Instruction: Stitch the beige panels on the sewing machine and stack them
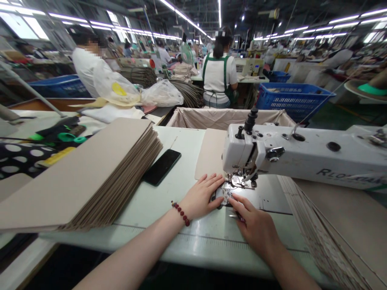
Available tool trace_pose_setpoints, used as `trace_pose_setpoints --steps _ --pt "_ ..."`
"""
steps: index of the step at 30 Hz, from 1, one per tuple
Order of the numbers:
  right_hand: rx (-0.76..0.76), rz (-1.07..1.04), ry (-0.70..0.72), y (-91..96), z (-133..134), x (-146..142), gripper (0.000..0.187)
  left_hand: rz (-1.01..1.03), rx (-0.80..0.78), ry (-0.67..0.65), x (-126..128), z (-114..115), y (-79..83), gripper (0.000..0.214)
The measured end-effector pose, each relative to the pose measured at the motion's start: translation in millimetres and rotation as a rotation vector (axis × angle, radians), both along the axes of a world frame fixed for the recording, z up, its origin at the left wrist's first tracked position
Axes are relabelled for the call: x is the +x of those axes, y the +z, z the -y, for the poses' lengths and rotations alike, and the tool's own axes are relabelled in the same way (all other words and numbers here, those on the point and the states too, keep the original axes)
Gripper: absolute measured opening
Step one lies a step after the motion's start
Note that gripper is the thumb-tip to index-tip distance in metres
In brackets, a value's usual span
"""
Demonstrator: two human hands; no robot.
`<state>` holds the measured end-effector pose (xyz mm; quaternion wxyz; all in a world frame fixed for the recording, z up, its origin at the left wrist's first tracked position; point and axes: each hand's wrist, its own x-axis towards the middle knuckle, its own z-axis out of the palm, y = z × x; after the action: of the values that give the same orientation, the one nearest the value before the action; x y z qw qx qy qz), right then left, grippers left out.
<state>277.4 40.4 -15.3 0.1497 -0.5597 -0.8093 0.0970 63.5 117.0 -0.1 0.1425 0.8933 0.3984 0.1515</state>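
Note:
My left hand [204, 195], with a dark red bead bracelet [181, 213] at the wrist, lies flat with fingers stretched. Its fingertips reach the near edge of a beige panel [208, 155] beside the sewing machine's presser foot [238, 182]. The panel runs back past the left side of the machine head [242, 149]. My right hand [255, 223] is just in front of the foot, its index finger extended to the metal plate. Curled in its palm is a pair of thread snips [237, 216], only the pointed blades showing; the rest is hidden.
A tall stack of beige panels [90, 161] stands at left, with a black phone [162, 166] beside it. More panels [341, 225] lie at right under the machine arm. Behind the table are a cloth-lined bin [229, 117], a blue crate [293, 98] and a person in a green-strapped apron [219, 72].

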Motion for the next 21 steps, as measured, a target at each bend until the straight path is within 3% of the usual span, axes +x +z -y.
trace_pose_setpoints --steps 13,21 --pt "0.014 0.002 -0.003 5.0 1.9 -1.5 0.055 0.025 0.026 0.012 1.7 5.5 1.7 0.059" --pt "0.048 0.027 -0.023 8.6 4.6 -5.0 0.052 -0.052 0.157 0.125 3.1 6.7 -3.2 0.076"
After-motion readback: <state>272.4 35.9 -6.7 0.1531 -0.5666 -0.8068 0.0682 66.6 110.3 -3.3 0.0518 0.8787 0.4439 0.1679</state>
